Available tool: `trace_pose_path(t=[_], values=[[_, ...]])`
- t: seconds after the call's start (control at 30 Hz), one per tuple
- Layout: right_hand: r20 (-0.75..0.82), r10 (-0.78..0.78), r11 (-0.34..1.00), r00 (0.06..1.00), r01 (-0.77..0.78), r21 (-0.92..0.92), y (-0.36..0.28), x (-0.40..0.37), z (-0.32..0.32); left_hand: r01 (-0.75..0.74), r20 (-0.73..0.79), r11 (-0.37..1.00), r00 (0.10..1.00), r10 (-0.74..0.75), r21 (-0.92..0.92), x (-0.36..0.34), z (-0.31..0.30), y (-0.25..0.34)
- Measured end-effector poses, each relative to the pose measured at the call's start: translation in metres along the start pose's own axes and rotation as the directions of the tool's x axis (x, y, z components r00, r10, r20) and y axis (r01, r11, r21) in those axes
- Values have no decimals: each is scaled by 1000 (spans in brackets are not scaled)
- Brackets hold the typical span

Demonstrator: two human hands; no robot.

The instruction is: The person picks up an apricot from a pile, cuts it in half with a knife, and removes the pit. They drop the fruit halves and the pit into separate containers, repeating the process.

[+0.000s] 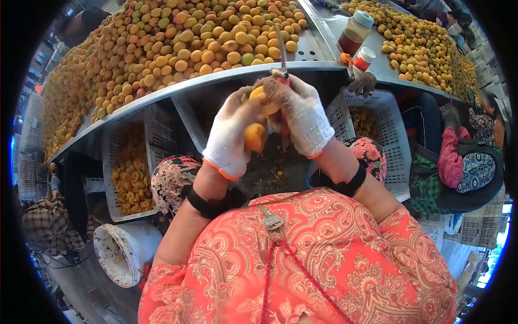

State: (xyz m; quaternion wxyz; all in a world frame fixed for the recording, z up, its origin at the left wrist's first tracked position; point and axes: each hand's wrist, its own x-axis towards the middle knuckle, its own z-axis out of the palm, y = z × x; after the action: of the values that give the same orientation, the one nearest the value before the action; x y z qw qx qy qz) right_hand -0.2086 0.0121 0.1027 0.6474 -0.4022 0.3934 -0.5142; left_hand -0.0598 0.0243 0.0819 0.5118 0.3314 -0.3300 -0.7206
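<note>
My left hand [227, 132], in a white glove with soiled fingers, is closed around an apricot [258, 94] in front of my chest. An orange apricot piece [254, 137] shows just below, beside the left palm. My right hand [305, 116], gloved the same way, is closed on a knife whose narrow blade [281, 46] points up and away from me. Its fingertips come close to the left fingers at the apricot. The hands are partly smeared by motion, and the right fingers hide most of the knife handle.
A large heap of apricots [178, 43] lies on the metal table [310, 63] ahead. Below stand a crate of halved apricots [132, 183], another crate [396, 140] and a white bucket [116, 256]. A jar [356, 33] and red bottle [365, 58] stand right. Co-workers sit on both sides.
</note>
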Motion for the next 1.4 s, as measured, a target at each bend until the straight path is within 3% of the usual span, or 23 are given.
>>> trace_pose_path(t=[0.07,0.13,0.2,0.27,0.3,0.37,0.43,0.5,0.53,0.57,0.6,0.7,0.8,0.87,0.9,1.0,1.07,1.1,1.17,1.23,1.27,1.33,1.4], values=[[-29,-60,995,998,57,-85,2,-3,1,-31,8,999,1000,31,10,-2,8,1],[43,-209,906,977,210,-367,8,-1,-5,-169,46,958,986,163,231,-3,10,0],[73,-241,912,968,251,-326,9,-2,-5,-238,64,908,971,231,344,-3,7,-2],[36,123,982,992,-116,-149,-10,-13,1,-365,129,752,926,355,549,-3,2,-5],[26,125,982,992,-120,-146,-5,-11,-3,-326,115,714,938,328,619,-6,0,-3],[150,310,933,939,-331,144,5,-2,-13,-325,128,676,937,325,661,-1,-6,-5],[118,309,937,944,-323,130,7,2,-13,-325,137,633,935,328,703,1,-7,-5],[91,305,942,948,-314,117,17,7,-9,-44,-52,888,996,76,458,0,-2,0],[26,17,996,1000,-15,-89,30,12,-5,-44,-51,887,996,75,459,0,-2,-1],[22,-278,914,960,272,-302,37,15,-3,-67,-39,960,996,81,273,1,0,-3],[19,-279,914,960,271,-301,36,14,-2,-85,-28,994,996,88,75,2,1,-4],[85,-427,731,900,399,-553,31,12,1,-37,-41,999,998,38,24,0,1,2],[56,-437,738,898,394,-548,26,6,3,14,9,1000,1000,-14,-3,3,-5,1],[116,-505,654,855,467,-595,26,4,0,70,-212,984,972,-104,-161,3,16,1],[179,-567,558,804,535,-634,26,2,-2,76,-213,984,971,-110,-161,0,12,-4],[274,-584,496,764,603,-625,29,2,-11,53,-35,998,998,-53,13,-1,-19,-19],[281,-578,512,766,609,-605,29,3,-13,409,377,831,887,-266,-377,5,-38,-21],[288,-571,531,769,613,-585,29,3,-14,409,376,831,888,-266,-377,2,-38,-21],[292,-579,491,761,612,-620,23,4,-13,192,294,981,939,-176,-24,-5,-37,-20],[288,-561,468,776,585,-663,12,1,-15,294,318,945,918,-238,-143,-3,-27,-12],[195,-548,675,814,567,-472,8,-3,-11,392,350,883,890,-293,-258,-3,-21,-7],[35,-398,900,917,397,-182,-20,-12,-12,358,297,885,916,-270,-299,-8,-10,0],[10,-448,894,894,448,-12,-36,-17,-9,331,244,882,935,-258,-336,-10,-7,1]])
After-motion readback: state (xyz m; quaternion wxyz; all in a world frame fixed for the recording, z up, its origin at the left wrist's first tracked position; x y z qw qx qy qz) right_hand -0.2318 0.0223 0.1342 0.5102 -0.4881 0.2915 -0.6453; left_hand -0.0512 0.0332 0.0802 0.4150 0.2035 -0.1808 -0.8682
